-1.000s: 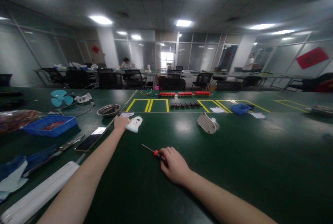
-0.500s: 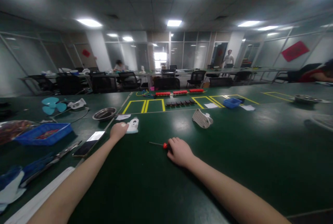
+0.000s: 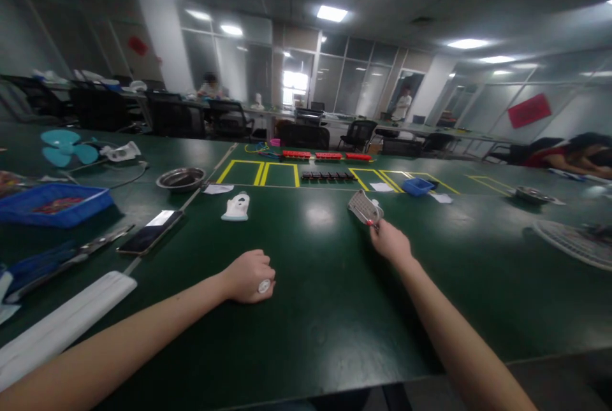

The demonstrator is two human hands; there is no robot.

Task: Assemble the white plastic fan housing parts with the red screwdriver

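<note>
My left hand (image 3: 246,276) is closed over the green table, with a small white round piece (image 3: 264,285) showing at its curled fingers. Farther out, my right hand (image 3: 393,242) is closed on a screwdriver (image 3: 370,223); only a bit of its red handle shows, and the rest is hidden. Its fingers are at the lower right edge of a grey-white perforated part (image 3: 362,206); whether they also grip that part I cannot tell. Beyond my left hand, a white plastic housing (image 3: 236,207) with dark holes stands apart from both hands.
On the left are a phone (image 3: 152,232), a blue tray (image 3: 95,206), a metal bowl (image 3: 165,180), a turquoise fan blade (image 3: 68,148) and a long white bar (image 3: 67,322). Red blocks (image 3: 328,156) and a small blue tray (image 3: 417,187) lie beyond. A round grille (image 3: 568,245) is at right.
My left hand has let go of the white housing and come nearer and right with the small round piece. My right hand has carried the screwdriver forward and right to the perforated part.
</note>
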